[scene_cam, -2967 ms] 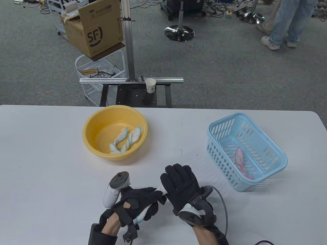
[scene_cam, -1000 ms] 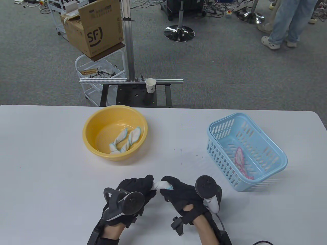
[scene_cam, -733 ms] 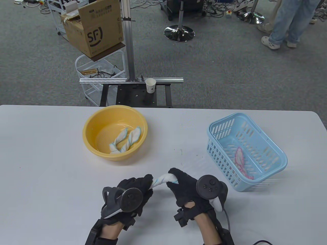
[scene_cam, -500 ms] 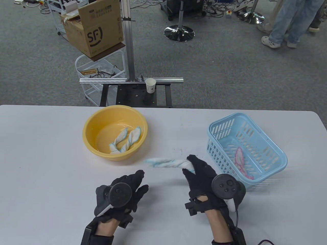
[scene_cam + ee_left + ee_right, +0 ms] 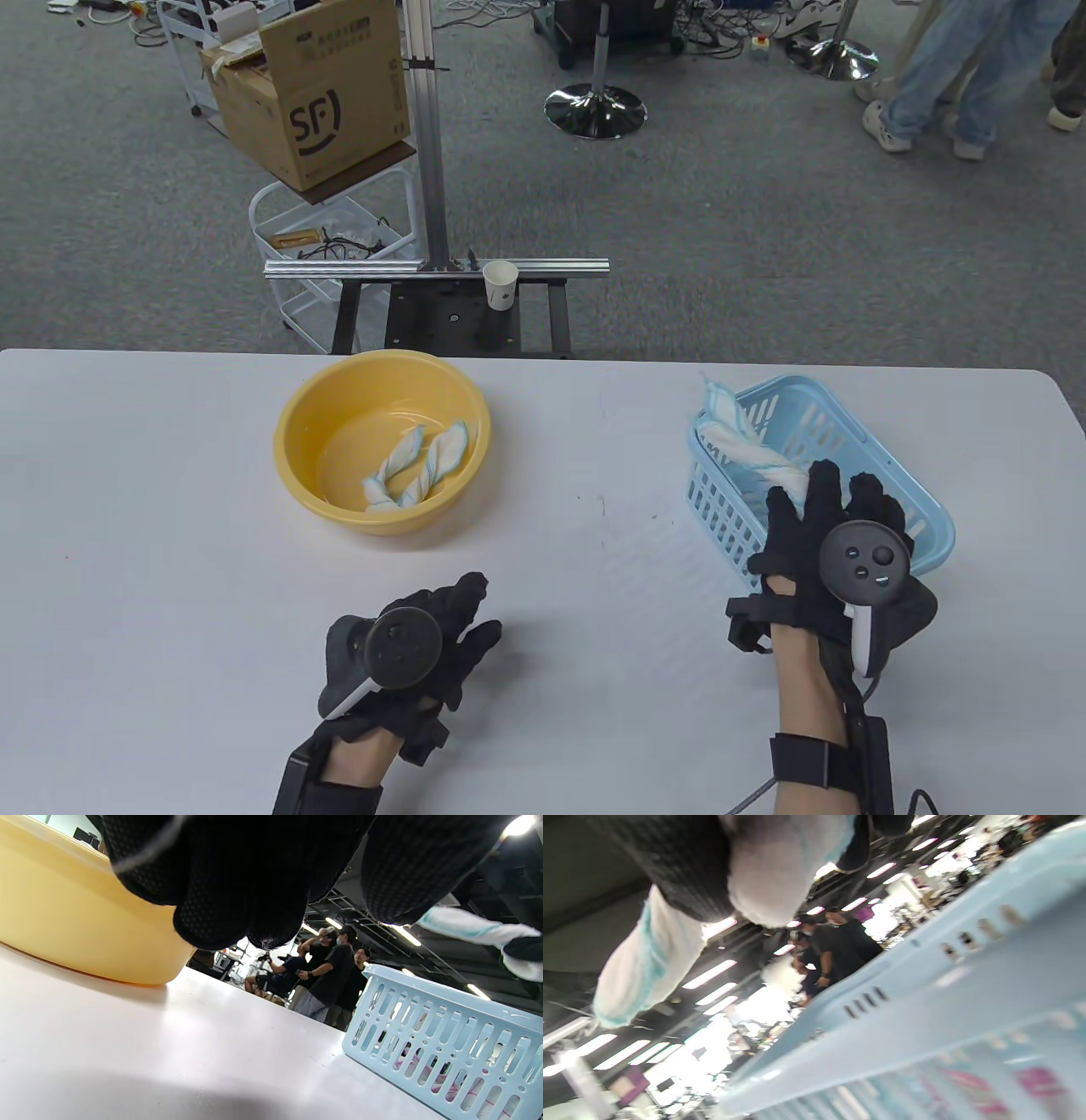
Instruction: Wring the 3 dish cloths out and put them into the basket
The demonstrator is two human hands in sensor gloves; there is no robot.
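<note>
A twisted white cloth with blue edging (image 5: 747, 441) is held up over the near-left part of the blue basket (image 5: 920, 501), its free end sticking up past the basket's left rim. The right hand (image 5: 819, 543) grips the cloth's lower end; in the right wrist view the thumb and fingers (image 5: 687, 870) are clamped around the roll while the rest of the cloth hangs free above the basket's wall. A pink cloth (image 5: 441, 1077) lies in the basket, showing through the slots in the left wrist view; in the table view the right hand covers it.

A third cloth (image 5: 416, 467), white with blue trim and twisted into a loop, lies in the bottom of the yellow bowl (image 5: 293, 441), which stands on the white table (image 5: 153, 526) well to the left of the basket.

The left hand (image 5: 424, 641) hovers just over the table near its front edge, below the bowl, palm down, holding nothing, its fingers (image 5: 471, 594) loosely bent and slightly apart.

Beyond the table stand a metal frame with a paper cup (image 5: 501, 284) on it, a cardboard box (image 5: 310, 93) on a white trolley, and a person's legs in jeans (image 5: 950, 76) at the far right.
</note>
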